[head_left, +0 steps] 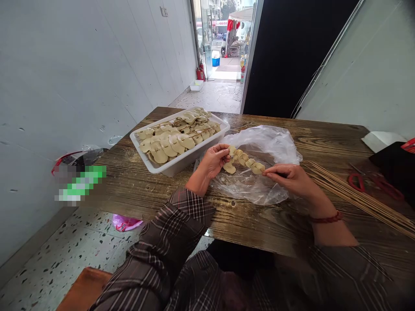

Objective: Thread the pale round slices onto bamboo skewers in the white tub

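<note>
Gripping skewered pale slices [241,159] by opposite ends with left fingers [221,149] and right fingers [278,169] (over a crumpled clear bag [275,142]), near a heaped white tray [181,163].

We count one worktop [129,190] mid-frame; one white tray [196,154] left of centre; at centre, one clear bag [272,142], one loaded skewer [242,159], one left hand [214,162], one right hand [289,178]. Right: one red bracelet [327,219]. Tray slices [167,146], far-right sticks [359,196] overlap: we cannot count them.
</note>
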The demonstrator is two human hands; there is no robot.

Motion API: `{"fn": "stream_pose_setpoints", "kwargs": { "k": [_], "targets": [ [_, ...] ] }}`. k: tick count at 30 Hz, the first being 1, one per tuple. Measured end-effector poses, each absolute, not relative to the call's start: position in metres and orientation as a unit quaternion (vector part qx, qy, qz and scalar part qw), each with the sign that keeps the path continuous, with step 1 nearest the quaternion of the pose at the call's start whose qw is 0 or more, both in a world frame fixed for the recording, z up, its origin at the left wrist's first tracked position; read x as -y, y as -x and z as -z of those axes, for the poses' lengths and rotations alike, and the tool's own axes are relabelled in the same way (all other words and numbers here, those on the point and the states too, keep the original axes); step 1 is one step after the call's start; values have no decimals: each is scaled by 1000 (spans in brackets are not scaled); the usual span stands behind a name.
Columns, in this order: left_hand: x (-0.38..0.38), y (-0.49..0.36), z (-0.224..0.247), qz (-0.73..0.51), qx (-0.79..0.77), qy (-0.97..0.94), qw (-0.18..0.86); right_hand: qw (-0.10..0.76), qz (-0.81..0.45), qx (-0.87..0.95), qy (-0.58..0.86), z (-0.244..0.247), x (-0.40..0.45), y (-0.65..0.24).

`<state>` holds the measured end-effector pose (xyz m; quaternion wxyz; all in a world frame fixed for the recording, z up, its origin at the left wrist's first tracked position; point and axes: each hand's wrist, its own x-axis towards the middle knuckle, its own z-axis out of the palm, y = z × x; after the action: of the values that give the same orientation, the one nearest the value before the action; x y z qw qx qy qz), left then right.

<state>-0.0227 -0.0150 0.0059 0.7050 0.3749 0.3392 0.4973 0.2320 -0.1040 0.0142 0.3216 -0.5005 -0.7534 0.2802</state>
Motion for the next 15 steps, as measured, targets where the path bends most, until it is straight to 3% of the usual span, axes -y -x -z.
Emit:
{"fn": "stream_pose_setpoints", "kwargs": {
  "k": [15],
  "targets": [
    [21,16,-6,-545,-384,-469,579,331,-234,752,519,-7,102,-227]
  ]
}}
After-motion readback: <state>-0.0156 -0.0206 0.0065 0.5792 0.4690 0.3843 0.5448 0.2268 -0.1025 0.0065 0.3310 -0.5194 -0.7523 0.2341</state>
